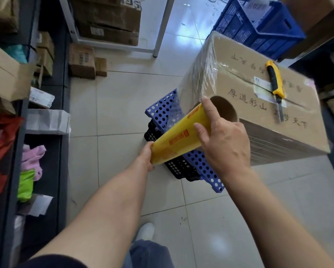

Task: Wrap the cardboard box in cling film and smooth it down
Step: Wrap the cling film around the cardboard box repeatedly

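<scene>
Gripping the cling film roll by its stiff ends, left hand low and right hand high, the person faced the cardboard box just beyond both hands; the thin film looked stretchy and easily torn

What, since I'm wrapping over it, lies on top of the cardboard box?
A yellow-handled knife lies on the cardboard box, across its taped seam and a white label. Part of the label is hidden.

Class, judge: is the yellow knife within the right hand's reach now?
Likely yes: the knife lies uncovered on the box top, nothing between, though the right hand must first release the roll.
</scene>
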The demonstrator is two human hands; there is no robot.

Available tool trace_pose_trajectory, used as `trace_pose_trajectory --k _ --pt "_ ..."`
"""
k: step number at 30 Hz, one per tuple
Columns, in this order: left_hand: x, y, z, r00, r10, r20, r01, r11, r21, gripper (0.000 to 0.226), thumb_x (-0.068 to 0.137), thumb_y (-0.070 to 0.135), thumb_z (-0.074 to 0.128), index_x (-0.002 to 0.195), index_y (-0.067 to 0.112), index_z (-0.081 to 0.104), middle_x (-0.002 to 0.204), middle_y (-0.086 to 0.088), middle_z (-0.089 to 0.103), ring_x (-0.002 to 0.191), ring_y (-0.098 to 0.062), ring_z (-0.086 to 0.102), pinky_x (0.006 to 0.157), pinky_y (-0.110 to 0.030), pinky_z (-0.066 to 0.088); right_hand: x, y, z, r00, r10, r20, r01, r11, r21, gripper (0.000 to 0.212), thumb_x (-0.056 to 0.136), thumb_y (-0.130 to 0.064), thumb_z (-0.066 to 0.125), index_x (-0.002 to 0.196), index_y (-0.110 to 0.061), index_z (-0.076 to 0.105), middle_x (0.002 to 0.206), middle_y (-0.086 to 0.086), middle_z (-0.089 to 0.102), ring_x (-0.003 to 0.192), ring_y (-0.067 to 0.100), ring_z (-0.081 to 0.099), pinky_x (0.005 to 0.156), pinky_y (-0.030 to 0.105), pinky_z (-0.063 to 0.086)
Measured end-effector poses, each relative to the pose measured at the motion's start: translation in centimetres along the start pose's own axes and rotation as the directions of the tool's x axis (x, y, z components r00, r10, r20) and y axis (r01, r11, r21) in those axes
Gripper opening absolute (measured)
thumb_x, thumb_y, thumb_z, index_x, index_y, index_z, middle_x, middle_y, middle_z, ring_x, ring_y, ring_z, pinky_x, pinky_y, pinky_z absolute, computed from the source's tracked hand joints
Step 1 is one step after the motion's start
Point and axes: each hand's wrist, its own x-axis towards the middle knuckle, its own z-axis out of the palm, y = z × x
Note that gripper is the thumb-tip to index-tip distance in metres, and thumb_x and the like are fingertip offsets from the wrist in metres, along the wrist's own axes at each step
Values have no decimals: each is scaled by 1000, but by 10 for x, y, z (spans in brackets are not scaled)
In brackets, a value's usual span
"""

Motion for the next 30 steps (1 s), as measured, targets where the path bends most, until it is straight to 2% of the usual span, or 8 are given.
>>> trace_pose_trajectory --k 3,6,13,15,20,23,27,30 --pt "-4 -10 9 1000 16 1 -16 999 -49 50 80 48 56 119 18 50 123 -8 53 108 -27 52 96 -42 33 -7 8 5 997 -66 -43 65 998 -16 63 92 -35 57 147 -21 31 66 2 62 61 27 58 74 38 47" --pt "2 -22 14 1000 20 -14 -22 992 -124 60 74 52 57 126 21 51 128 -7 53 113 -26 51 96 -48 35 -11 18 8 985 -148 -85 146 989 -29 65 89 -32 61 146 -17 34 63 1 60 57 25 57 70 36 48" --pt "-8 -56 31 990 112 -90 -133 955 -264 33 84 37 46 110 20 55 117 -6 54 103 -27 55 92 -44 38 -22 55 -5 949 -312 54 314 949 -24 64 98 -38 41 151 -31 6 84 3 62 84 26 59 88 34 38" --pt "-9 -65 32 987 127 -101 -152 943 -295 33 86 38 46 112 19 53 114 -7 53 97 -27 54 83 -40 39 -26 64 -8 950 -309 52 311 950 -19 63 98 -39 42 151 -30 9 92 3 63 88 26 59 87 35 38" --pt "-13 -86 38 986 136 -97 -159 944 -289 67 83 66 50 136 27 43 133 -6 49 121 -30 49 106 -53 30 -30 76 -11 954 -294 61 296 955 -13 68 98 -42 40 151 -29 0 87 0 58 92 25 59 91 34 37" --pt "-15 -92 41 990 123 -72 -139 938 -317 58 85 60 52 132 25 48 132 -9 51 119 -31 49 109 -55 28 -31 73 -16 947 -312 72 314 949 -21 72 98 -43 40 151 -26 -6 77 -4 48 85 24 58 89 34 38" --pt "-17 -94 45 988 145 -62 -157 942 -298 32 87 48 48 99 21 61 101 -8 58 95 -27 54 99 -46 33 -34 72 -26 954 -271 132 281 957 -70 69 98 -48 35 152 -22 0 66 -3 43 74 22 46 82 33 38" --pt "-23 -96 44 990 133 -55 -144 944 -296 44 85 47 45 117 19 56 113 -9 59 101 -26 54 95 -46 32 -38 76 -26 958 -239 162 256 962 -96 64 98 -48 35 151 -18 16 87 6 65 88 29 58 85 35 39"
